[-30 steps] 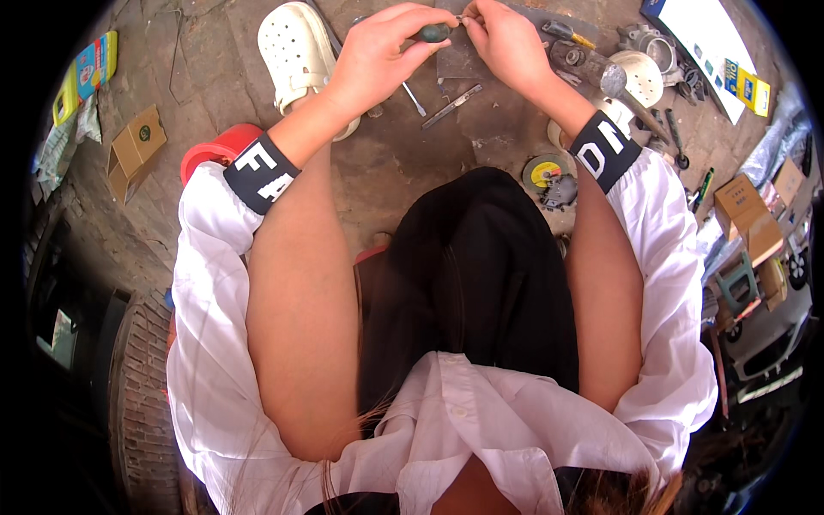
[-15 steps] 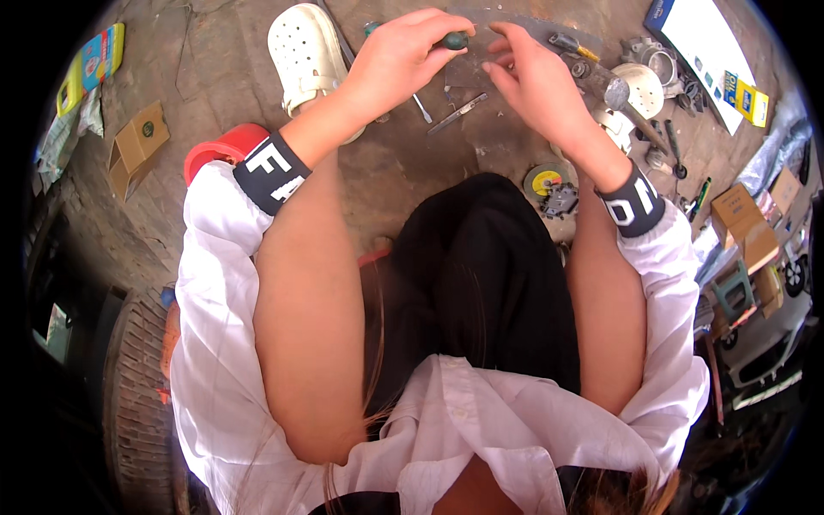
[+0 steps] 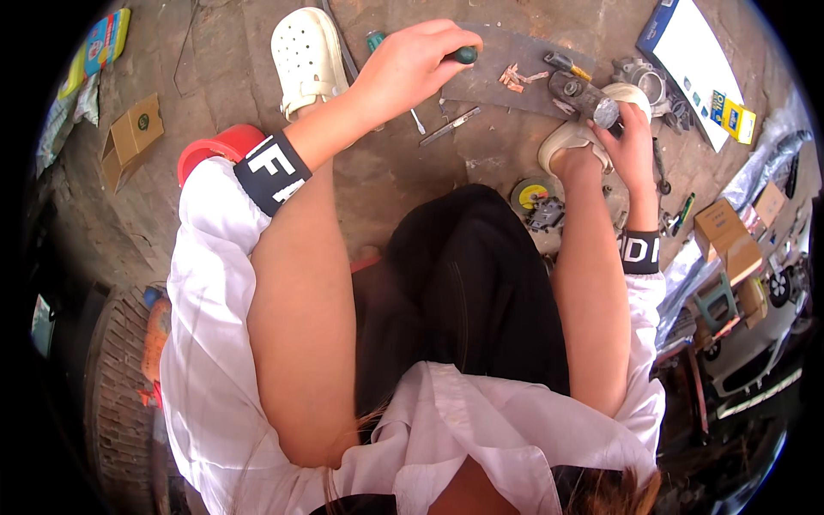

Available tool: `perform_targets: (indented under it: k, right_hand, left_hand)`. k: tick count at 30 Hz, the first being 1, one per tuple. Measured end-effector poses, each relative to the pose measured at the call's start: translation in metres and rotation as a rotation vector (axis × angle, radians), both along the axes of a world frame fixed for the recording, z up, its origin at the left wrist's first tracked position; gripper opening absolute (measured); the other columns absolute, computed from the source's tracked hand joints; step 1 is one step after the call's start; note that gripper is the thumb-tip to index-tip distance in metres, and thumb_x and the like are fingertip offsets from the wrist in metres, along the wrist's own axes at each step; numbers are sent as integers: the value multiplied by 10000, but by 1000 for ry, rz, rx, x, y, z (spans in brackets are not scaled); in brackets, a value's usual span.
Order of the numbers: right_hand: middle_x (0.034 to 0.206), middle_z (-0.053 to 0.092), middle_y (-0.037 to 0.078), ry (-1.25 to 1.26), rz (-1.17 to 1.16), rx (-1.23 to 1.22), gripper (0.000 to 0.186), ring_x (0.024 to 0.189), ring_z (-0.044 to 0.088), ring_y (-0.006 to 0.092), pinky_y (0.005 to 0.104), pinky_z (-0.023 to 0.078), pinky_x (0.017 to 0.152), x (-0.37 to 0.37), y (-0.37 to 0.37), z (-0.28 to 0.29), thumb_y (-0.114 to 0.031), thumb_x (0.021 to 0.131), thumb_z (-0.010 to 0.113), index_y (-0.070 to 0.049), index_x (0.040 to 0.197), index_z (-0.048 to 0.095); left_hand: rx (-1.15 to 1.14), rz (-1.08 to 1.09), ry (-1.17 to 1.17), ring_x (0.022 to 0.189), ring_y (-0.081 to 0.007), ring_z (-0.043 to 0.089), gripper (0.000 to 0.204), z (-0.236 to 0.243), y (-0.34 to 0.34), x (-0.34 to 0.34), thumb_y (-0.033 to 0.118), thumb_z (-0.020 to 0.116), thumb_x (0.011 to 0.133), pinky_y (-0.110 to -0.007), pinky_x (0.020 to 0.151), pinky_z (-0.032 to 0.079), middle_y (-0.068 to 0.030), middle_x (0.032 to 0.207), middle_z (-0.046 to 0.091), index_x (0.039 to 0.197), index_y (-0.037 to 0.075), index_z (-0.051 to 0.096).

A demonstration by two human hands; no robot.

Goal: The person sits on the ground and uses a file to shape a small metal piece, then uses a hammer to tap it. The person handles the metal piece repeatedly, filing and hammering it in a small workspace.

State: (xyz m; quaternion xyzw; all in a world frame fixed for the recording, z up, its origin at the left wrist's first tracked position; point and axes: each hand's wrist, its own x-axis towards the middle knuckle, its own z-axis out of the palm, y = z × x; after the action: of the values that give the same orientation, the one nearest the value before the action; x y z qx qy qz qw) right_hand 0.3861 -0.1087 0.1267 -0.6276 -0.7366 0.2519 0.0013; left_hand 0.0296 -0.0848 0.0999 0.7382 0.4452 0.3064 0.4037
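Observation:
My left hand (image 3: 421, 62) is closed around a dark green handle (image 3: 464, 55); the rest of that tool is hidden. Below it lies a dark flat sheet (image 3: 481, 84) with small reddish-brown pieces (image 3: 514, 78) on it. My right hand (image 3: 632, 142) is closed at a hammer (image 3: 605, 113) with a round metal face; its handle is hidden in the fingers. Near the left hand, a teal-handled screwdriver (image 3: 375, 39) lies partly covered by the wrist, beside a thin metal strip (image 3: 449, 126). A tool with a black and yellow handle (image 3: 569, 65) rests by the hammer.
A yellow disc (image 3: 531, 194) and a grey metal part (image 3: 546, 215) lie between my feet. Metal castings (image 3: 645, 81), a white box (image 3: 692, 64) and a yellow box (image 3: 732, 118) sit at the far right. To the left are a red bucket (image 3: 199, 150) and a cardboard box (image 3: 134, 140).
My right hand has moved from beside the left hand back to the right and closed on the hammer. The reddish-brown pieces have come into view. My left hand still holds the green handle.

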Motion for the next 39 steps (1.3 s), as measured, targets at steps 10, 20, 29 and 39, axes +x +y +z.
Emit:
perform_targets:
  k: [10,20,29,39]
  right_hand:
    - [899,546,123,-75,191,120,294,836,556,345,419,472,702,-6,-4,7,-157,724,766,-24,898,569]
    - [802,530,123,256,179,-55,280,701,584,340,360,468,595,-76,-6,107,-74,675,726,-57,915,582]
    - [785,612,154,52,235,-42,292,695,621,378,418,497,596,-98,-7,87,-73,700,690,-47,955,551]
    - [749,589,113,334,205,14,293,658,606,331,366,476,569,-88,-16,101,-130,651,740,-70,897,592]
  left_hand:
    - [-39,-51,19,783,-234,594,309,-4,-4,5,0,693,799,-319,674,493,-53,932,602,1084,101,628]
    - [29,-74,46,844,-273,624,365,-11,-6,5,-18,691,755,-364,706,515,-46,970,615,1087,120,627]
    - [31,-76,-4,826,-264,622,366,-11,-3,8,-36,686,734,-357,695,510,-41,950,613,1060,124,645]
    - [-59,1,-25,833,-204,626,298,-9,-6,0,5,705,789,-302,722,521,-29,964,633,1064,113,667]
